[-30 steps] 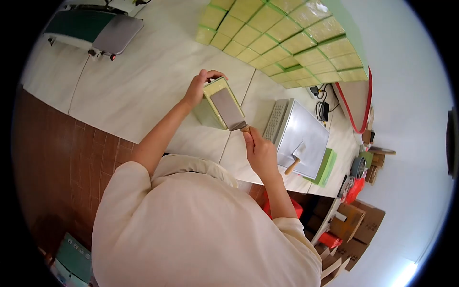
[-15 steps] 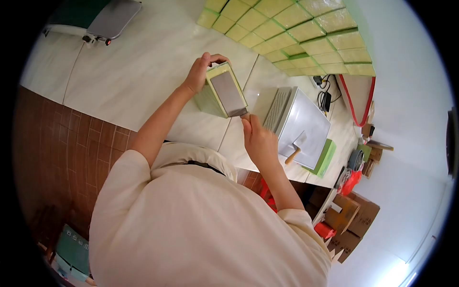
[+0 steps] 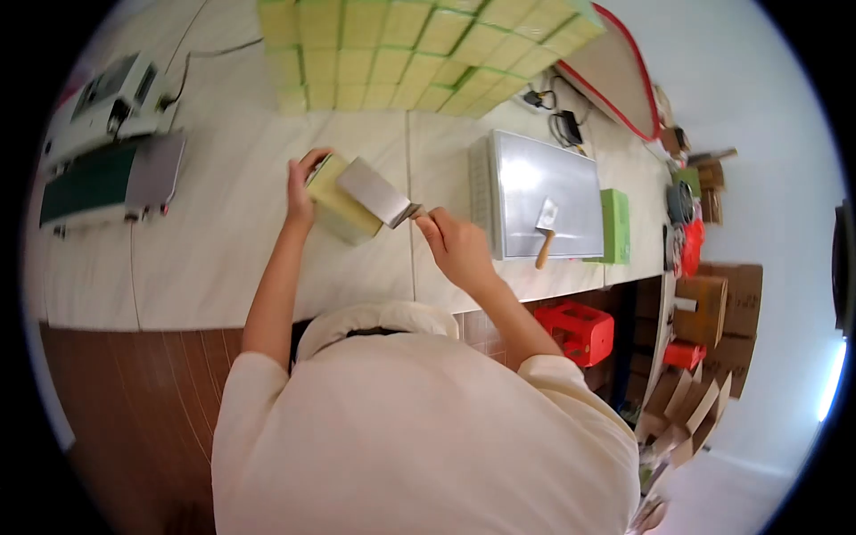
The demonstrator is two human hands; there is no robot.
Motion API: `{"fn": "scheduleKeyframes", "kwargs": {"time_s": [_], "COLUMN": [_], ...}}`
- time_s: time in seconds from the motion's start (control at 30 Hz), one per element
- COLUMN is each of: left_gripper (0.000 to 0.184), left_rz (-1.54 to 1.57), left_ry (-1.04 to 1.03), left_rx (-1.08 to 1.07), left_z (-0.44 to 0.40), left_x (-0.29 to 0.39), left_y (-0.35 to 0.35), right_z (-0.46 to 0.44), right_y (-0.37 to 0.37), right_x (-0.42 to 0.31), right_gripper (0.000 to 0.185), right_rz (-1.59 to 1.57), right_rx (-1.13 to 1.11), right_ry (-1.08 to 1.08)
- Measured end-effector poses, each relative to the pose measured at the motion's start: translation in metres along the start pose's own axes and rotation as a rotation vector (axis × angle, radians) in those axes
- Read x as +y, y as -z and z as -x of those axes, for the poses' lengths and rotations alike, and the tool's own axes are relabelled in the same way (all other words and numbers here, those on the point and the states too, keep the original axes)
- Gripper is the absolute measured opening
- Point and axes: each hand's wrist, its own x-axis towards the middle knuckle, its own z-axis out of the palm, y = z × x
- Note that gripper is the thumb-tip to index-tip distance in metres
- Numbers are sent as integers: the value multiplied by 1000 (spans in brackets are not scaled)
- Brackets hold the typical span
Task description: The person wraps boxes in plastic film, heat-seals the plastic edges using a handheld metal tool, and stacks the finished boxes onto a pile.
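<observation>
My left hand [image 3: 305, 183] is wrapped round the far left side of a pale yellow-green box [image 3: 343, 207], which is tilted above the table. My right hand [image 3: 453, 242] grips the handle of a flat metal trowel [image 3: 374, 192]. The trowel's rectangular blade lies over the box's upper face and reaches past its right edge. Part of the handle is hidden in my fingers. To the right, a second small trowel [image 3: 546, 225] with a wooden handle rests on a silver metal plate [image 3: 571, 169].
Stacked yellow-green boxes [image 3: 383, 62] stand at the table's far side. A machine with a green belt [image 3: 89, 187] is at the left. A green box [image 3: 615, 226] lies right of the metal plate. Below are a red stool [image 3: 580, 330] and cardboard boxes [image 3: 700, 308].
The view has turned, bringing more of the left machine into sight. The trowel blade has shifted from over the middle of the box's face towards its right edge.
</observation>
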Motion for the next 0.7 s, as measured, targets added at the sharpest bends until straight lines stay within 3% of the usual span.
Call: {"fn": "scheduleKeyframes", "kwargs": {"time_s": [0.03,0.1,0.17,0.23,0.27,0.37,0.4,0.47,0.6,0.67,0.7], "left_gripper": [70,63,59,69,88,66,68,71,72,63,63], "left_rz": [-42,-132,-353,-269,-425,-676,-737,-813,-609,-112,-110], "left_ry": [-29,-114,53,-249,-185,81,116,138,16,135,123], "left_rx": [-4,-49,46,-60,-111,-293,-391,-471,-163,42,52], "left_z": [2,7,22,42,53,76,80,78,72,60,52], "left_x": [-2,-6,8,-35,-40,-25,-35,-34,-16,-21,-19], "left_y": [3,13,5,20,28,22,29,30,5,-3,-5], "right_z": [3,7,9,14,17,33,39,40,33,24,23], "right_y": [-1,7,10,5,-1,-17,-21,-17,-14,-5,-21], "right_x": [11,38,76,131,158,212,219,220,192,154,150], "right_gripper": [33,34,36,36,37,30,33,33,39,58,67], "right_rz": [-166,-183,-133,-2,55,296,309,180,286,168,16], "right_rx": [73,231,382,381,353,280,313,227,365,343,326], "right_ry": [-151,-300,-523,-671,-722,-727,-712,-905,-891,-630,-414]}}
